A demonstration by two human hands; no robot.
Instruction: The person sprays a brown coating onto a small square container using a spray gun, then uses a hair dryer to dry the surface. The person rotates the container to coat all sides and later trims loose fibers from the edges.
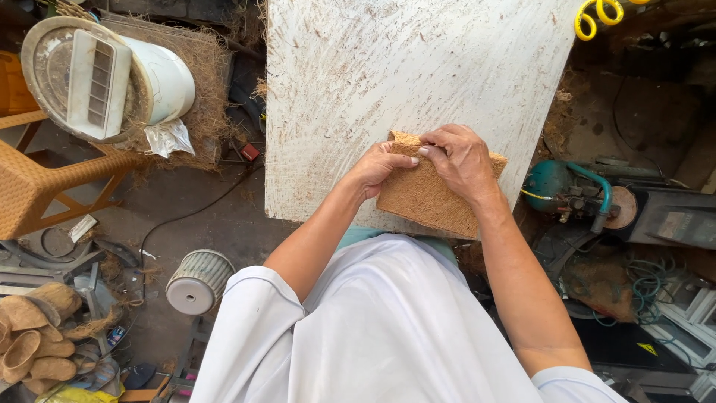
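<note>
A brown square piece of coir matting (429, 198) lies on the near edge of a scuffed white table (373, 75). My left hand (380, 166) grips its far left corner, thumb on top. My right hand (462, 160) lies over the mat's far edge with its fingers pressed down next to the left thumb. Both forearms reach in from below, over my white shirt.
Left of the table stand a white fan housing (97, 75), a woven orange chair (37, 186) and a small ribbed drum (198, 280). Coir pots (33, 336) pile at the bottom left. A teal compressor (570, 190) sits right, a yellow coiled hose (597, 15) above.
</note>
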